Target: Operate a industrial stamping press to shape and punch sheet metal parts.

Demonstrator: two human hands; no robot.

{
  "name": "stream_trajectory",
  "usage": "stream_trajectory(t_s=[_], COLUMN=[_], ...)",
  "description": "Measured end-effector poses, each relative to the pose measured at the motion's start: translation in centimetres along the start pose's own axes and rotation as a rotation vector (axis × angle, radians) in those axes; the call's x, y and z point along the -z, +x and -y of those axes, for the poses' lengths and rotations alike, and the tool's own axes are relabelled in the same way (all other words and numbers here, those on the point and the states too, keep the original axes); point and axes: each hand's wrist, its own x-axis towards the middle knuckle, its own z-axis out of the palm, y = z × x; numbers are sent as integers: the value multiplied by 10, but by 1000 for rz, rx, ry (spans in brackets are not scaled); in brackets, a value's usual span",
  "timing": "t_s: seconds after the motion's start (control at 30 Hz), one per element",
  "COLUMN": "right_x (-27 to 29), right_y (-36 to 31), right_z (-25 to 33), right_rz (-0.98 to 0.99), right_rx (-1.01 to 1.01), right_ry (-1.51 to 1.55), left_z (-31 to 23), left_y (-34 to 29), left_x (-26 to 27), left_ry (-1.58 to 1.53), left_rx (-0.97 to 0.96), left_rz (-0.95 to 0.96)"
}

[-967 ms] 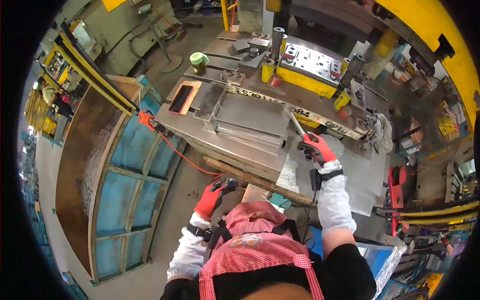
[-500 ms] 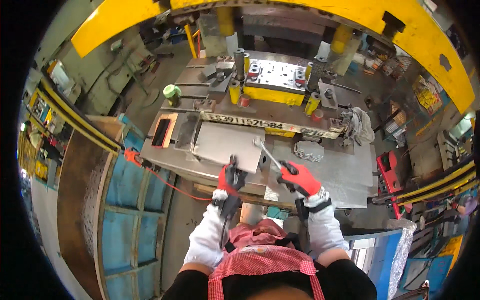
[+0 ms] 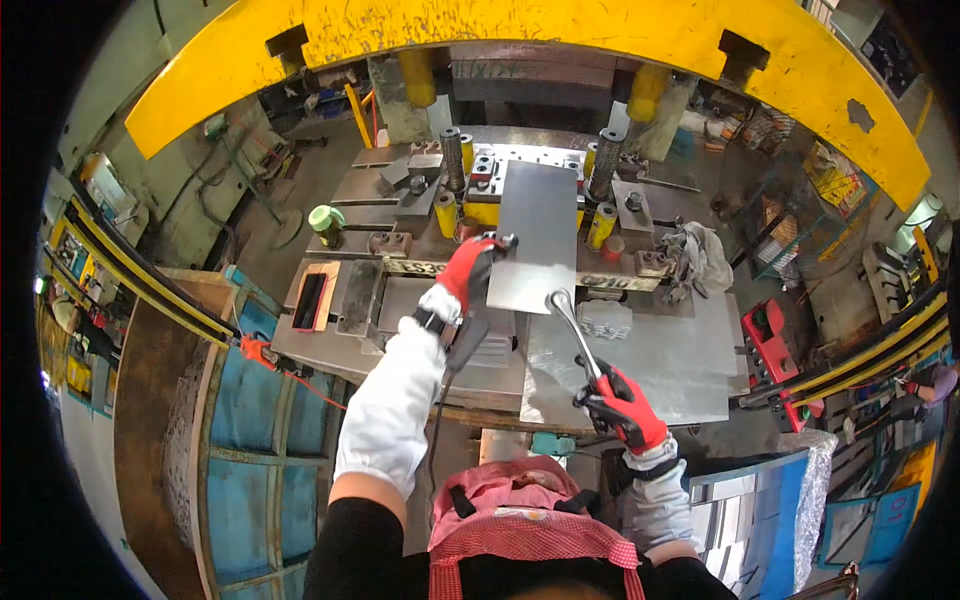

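Note:
A flat grey metal sheet (image 3: 537, 230) stretches away from me over the bench, its far end above the die (image 3: 484, 212). Gloved in red and black, my left hand (image 3: 468, 272) grips the sheet's left edge. My right hand (image 3: 625, 408) is closed round a shiny metal rod-like tool (image 3: 580, 335) with a rounded head. That head meets the sheet's near right corner; whether it grips or only touches, I cannot tell. Below the raised sheet, more flat metal sheets (image 3: 492, 352) lie on the bench near its front edge.
A yellow press frame (image 3: 500, 28) arches overhead. Dark guide posts (image 3: 605, 165) and yellow cylinders (image 3: 601, 226) stand round the die. Stacked cut metal pieces (image 3: 605, 320) and a grey rag (image 3: 700, 258) lie to the right. A green-lidded bottle (image 3: 326, 226) and a dark phone-like slab (image 3: 310, 302) are left.
The metal sheet has been lifted off the stack, turned lengthwise and carried forward toward the die. My left hand has moved forward with it; the tool's head stays at its near corner.

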Motion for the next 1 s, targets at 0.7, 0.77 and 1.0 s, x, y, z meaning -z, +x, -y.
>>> stream_trajectory(t_s=[0.7, 0.77, 1.0], right_x=[16, 16, 74], right_y=[87, 89, 74], right_z=[36, 36, -66], right_rz=[58, 72, -526], right_rx=[56, 82, 439], right_ry=[-29, -44, 110], left_z=[-26, -19, -14], left_y=[7, 11, 19], left_x=[-75, -80, -88], left_ry=[-1713, -1773, -1834], left_rx=[672, 745, 775], left_rz=[-427, -404, -458])
